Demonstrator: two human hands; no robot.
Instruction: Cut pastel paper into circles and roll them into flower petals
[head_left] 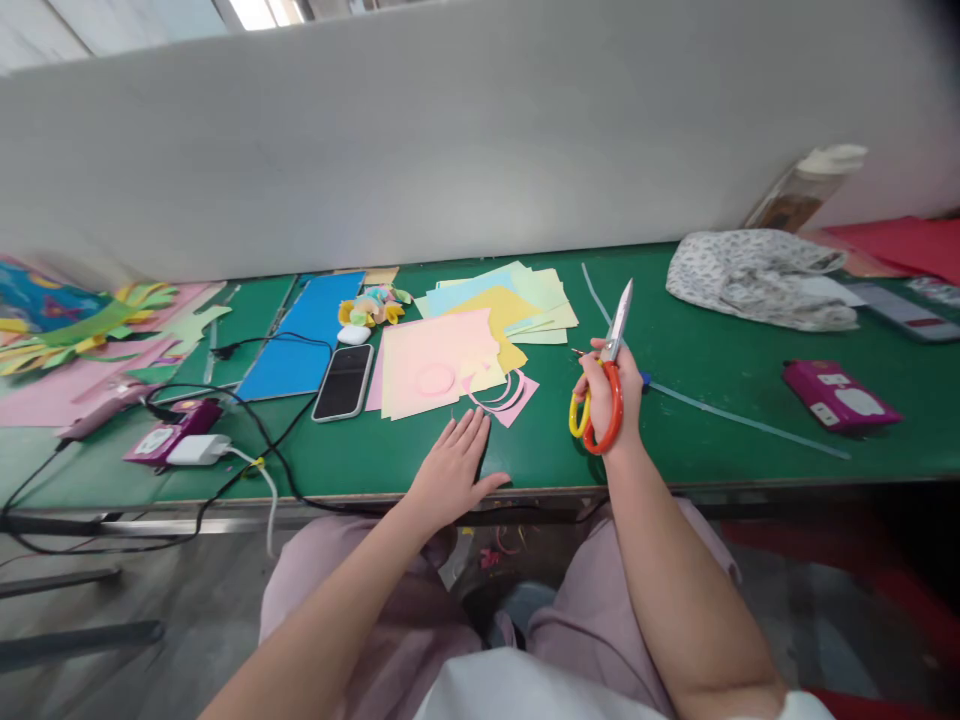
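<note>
The left hand (459, 465) is laid flat, thumb spread, on the green table (712, 440). Coloured paper sheets (442, 350) are piled in overlapping layers just beyond its fingertips. Scissors (616, 335) with red and yellow handles are gripped in the right hand (628, 395), blades together, pointed away from the body. Thin curved paper strips (520, 390) are laid over a small pink square (515, 411).

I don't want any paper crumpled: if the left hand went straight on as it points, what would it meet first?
For the left hand, most likely the cut pink paper just ahead; whether they already touch is hard to tell.
</note>
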